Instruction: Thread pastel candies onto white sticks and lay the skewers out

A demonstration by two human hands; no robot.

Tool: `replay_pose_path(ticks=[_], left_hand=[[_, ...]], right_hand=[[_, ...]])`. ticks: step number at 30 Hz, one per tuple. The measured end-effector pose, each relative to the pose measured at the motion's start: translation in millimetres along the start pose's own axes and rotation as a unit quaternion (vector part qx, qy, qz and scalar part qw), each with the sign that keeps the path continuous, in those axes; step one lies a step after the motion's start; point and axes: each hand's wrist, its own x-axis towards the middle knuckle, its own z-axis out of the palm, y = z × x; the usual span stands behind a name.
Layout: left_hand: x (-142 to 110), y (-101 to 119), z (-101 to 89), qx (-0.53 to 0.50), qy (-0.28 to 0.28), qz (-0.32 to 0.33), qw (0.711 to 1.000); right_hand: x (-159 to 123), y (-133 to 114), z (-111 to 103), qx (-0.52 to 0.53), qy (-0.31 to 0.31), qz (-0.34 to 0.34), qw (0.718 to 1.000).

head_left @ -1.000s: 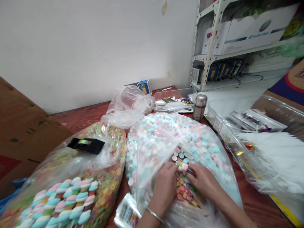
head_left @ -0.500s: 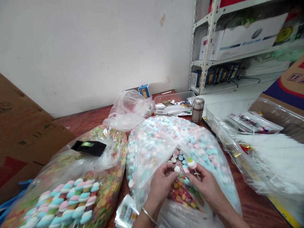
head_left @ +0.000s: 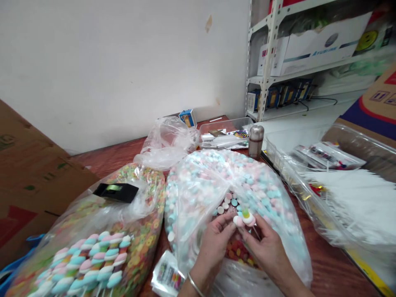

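Head view: marshmallow skewer (head_left: pixel 248 219), soft pink and white with a yellow-green top, pinched narrowly in both hands (head_left: pixel 214 242) (head_left: pixel 268 248)

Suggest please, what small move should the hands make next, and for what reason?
Probably the left hand should press its pale marshmallow down over the green-yellow candy. The right hand holds the stick carrying that candy, and the lined-up skewers show marshmallows between candies.
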Motion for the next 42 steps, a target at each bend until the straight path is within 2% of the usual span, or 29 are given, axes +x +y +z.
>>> replay_pose_path(ticks=[3, 5, 9, 12, 16, 19, 26, 32, 35, 39, 42], left_hand=[[-2, 2, 3.8, 0.04, -0.018, 0.028, 0.999], [-2, 2, 5.1, 0.056, -0.009, 0.041, 0.998], [1, -4, 2.1, 0.08, 0.057, 0.029, 0.995], [3, -7, -3.0, 0.082, 0.104, 0.014, 0.991], [5, -6, -7.5, 0.08, 0.138, 0.027, 0.987], [6, -5, -7.8, 0.082, 0.151, 0.039, 0.984], [4, -6, -7.4, 0.11, 0.158, 0.045, 0.98], [1, -9, -6.9, 0.213, 0.144, 0.084, 0.963], [-1, -10, -4.8, 0.264, 0.147, 0.11, 0.947], [-3, -11, -3.3, 0.305, 0.138, 0.133, 0.933], [-3, -13, -4.1, 0.319, 0.138, 0.149, 0.926]], right_hand=[[-1, -3, 1, -0.048, 0.001, -0.019, 0.999], [-2, -8, 1, -0.068, -0.012, -0.025, 0.997], [-8, -15, -5, -0.082, -0.053, -0.024, 0.995], [-18, -16, -14, -0.129, -0.069, -0.015, 0.989], [-35, -13, -27, -0.24, -0.121, 0.024, 0.963], [-42, -13, -31, -0.289, -0.134, 0.028, 0.947], [-41, -16, -29, -0.335, -0.146, 0.035, 0.93], [-42, -13, -27, -0.387, -0.186, 0.053, 0.902], [-41, -13, -23, -0.408, -0.186, 0.062, 0.892], [-39, -15, -15, -0.394, -0.19, 0.054, 0.898], [-38, -17, -10, -0.38, -0.16, 0.048, 0.91]])
